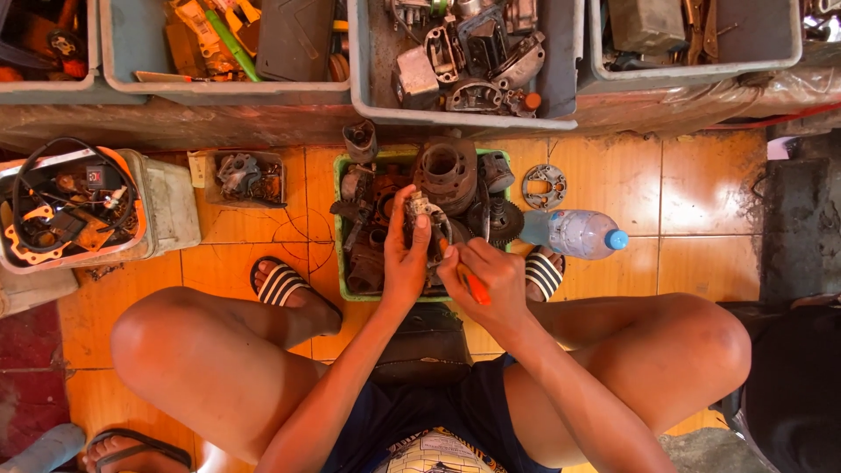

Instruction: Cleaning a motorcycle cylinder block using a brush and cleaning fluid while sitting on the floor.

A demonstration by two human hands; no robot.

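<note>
Head view, looking down on a seated person. Largest, across the top of the frame: a row of grey bins point(561, 79) filled with metal engine parts and tools, standing on a low ledge. Below them, the orange tiled floor point(701, 210). At left of the frame, a pale plastic container point(171, 206) holding black cables and orange gaskets. At centre, a green crate point(343, 285) packed with dark engine parts, among them a finned cylinder point(445, 173) at its upper edge. Just right of the crate, a clear water bottle point(574, 233) with a blue cap lies on its side; above it, a round metal plate point(544, 187) rests on the tiles. Striped sandals show on both sides of the crate.

Over the lower part of the crate, the left hand point(405, 254) is closed around a small metal part point(426, 219), thumb pressed on its upper face. The right hand point(491, 285), touching the part from the right, is curled around an orange-handled tool point(477, 289); its tip is hidden.
</note>
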